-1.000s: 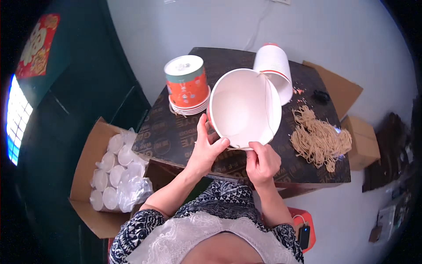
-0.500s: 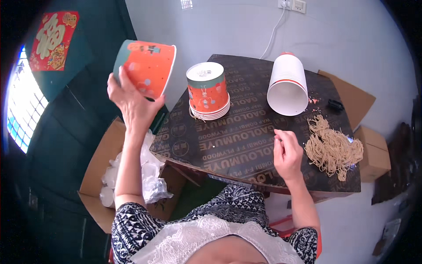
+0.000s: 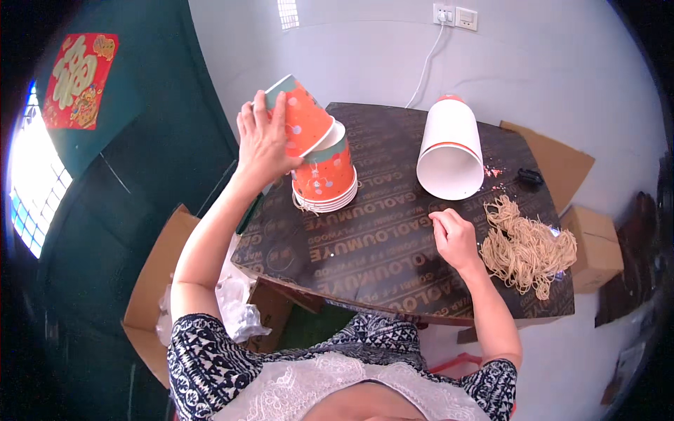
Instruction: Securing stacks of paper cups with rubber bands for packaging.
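My left hand [image 3: 261,140] grips an orange paper tub [image 3: 303,119] with a green base band and a white rim. The tub is tilted, base up, and its rim overlaps the top of an upside-down stack of matching tubs [image 3: 324,175] at the table's left; whether they touch I cannot tell. Strands of string stick out under the stack's rims. Above the middle of the table, my right hand [image 3: 455,237] is closed with its fingers curled together, and whatever they hold is hidden. To its right lies a tangled heap of tan string [image 3: 526,249].
A nested stack of white tubs [image 3: 453,147] lies on its side, its mouth facing me, on the dark plywood table [image 3: 379,245]. Near it are pink crumbs and a small black object [image 3: 531,176]. An open cardboard box [image 3: 158,281] with plastic bags stands left of the table.
My left hand has carried the tub rightward from left of the table to the upside-down stack, turning it more rim-down. My right hand stays closed in nearly the same place.
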### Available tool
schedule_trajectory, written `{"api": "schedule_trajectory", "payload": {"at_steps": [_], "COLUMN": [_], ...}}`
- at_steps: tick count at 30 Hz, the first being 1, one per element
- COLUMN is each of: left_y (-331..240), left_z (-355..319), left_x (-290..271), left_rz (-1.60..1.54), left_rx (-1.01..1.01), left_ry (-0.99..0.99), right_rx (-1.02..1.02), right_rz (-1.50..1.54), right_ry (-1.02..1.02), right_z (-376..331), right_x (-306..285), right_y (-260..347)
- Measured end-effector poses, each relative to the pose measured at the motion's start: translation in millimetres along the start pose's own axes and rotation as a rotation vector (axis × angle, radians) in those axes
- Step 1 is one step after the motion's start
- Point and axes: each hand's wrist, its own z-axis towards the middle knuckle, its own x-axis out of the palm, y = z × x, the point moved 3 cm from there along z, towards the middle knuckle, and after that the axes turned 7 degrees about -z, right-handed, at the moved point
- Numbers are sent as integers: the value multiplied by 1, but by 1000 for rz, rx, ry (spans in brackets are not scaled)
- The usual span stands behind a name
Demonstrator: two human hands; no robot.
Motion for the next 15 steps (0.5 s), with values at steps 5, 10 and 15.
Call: {"api": "schedule_trajectory", "payload": {"at_steps": [5, 10, 15], "left_y": [-35, -53, -67], "left_z": [-1, -33, -64], "left_x": [22, 49, 57], "left_rz": [13, -10, -24], "left_rx": [96, 147, 124], "left_ry": [120, 179, 251], "right_rx": [16, 79, 126], "right_rz": [48, 146, 180], "right_ry": [-4, 4, 14], "right_z": [-5, -14, -17], "right_x": [9, 7, 10], "right_y": [-8, -17, -16]}}
